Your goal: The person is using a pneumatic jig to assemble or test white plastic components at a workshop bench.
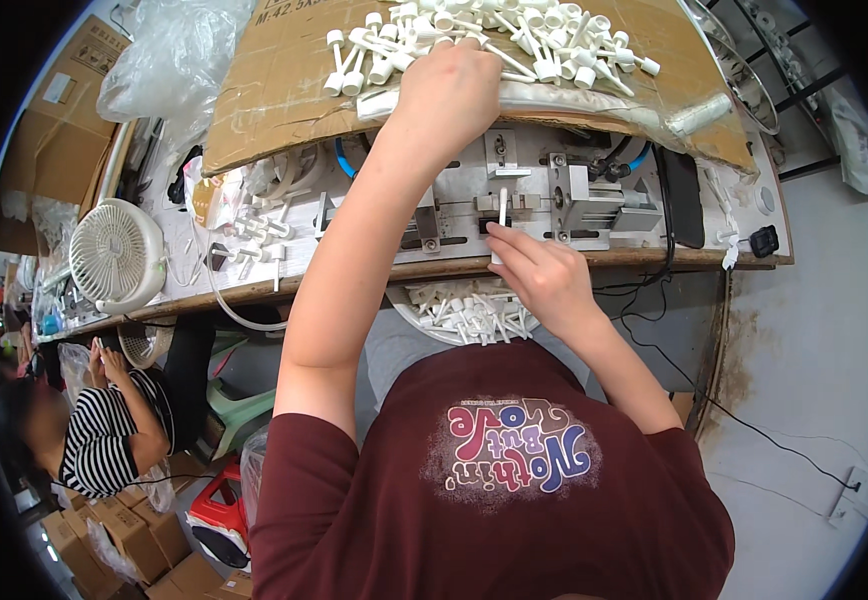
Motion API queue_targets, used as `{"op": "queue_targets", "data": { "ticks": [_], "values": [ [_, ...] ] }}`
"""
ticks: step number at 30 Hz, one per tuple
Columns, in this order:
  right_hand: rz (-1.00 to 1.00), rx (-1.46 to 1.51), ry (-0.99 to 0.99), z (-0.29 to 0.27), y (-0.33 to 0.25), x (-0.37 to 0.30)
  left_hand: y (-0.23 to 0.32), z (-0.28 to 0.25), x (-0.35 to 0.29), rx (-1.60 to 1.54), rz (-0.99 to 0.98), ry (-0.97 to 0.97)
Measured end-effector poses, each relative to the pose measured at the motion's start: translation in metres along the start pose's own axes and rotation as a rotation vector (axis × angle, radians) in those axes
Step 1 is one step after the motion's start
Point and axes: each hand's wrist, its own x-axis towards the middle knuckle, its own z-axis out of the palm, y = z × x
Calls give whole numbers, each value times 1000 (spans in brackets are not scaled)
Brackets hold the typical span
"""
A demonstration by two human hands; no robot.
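Observation:
My left hand (449, 85) reaches far forward over a sheet of cardboard (274, 80) and closes among a heap of small white plastic stemmed parts (514, 35); what its fingers hold is hidden. My right hand (534, 270) is at the front of a metal fixture (564, 200) on the bench, pinching one thin white stem (502, 210) that stands upright in the fixture. Under the bench edge, by my lap, a round white bowl (459, 315) holds several more of the white parts.
A small white fan (117, 255) stands at the bench's left. More white parts (254, 230) lie loose beside it. A black phone-like slab (682, 195) lies right of the fixture. A clear plastic bag (169, 55) sits far left. A person in a striped top (104, 430) sits lower left among cardboard boxes (134, 545).

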Motion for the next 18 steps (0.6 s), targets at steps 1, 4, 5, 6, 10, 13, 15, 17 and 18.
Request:
{"op": "queue_targets", "data": {
  "ticks": [1,4,5,6,10,13,15,17,18],
  "values": [
    [-6,-52,-34,6,2,-2,-2,1,-1,25,27,0],
    [-34,-70,22,6,1,5,-1,-15,-10,-70,-15,-6],
    [-44,-53,67,5,1,7,0,-19,-13,-82,-10,17],
    [-40,-44,87,6,2,6,1,-22,-16,-98,-6,43],
    [-54,-40,134,11,5,-2,7,-30,-27,-290,-15,195],
    [-79,-42,152,5,-2,-1,20,-44,-39,-433,-73,247],
    [-80,-60,160,5,-3,-1,23,-49,-45,-484,-75,258],
    [-72,-101,162,11,0,-3,25,-54,-53,-554,-84,254],
    [-71,-148,138,10,-1,-2,25,-55,-57,-597,-92,245]
  ]
}}
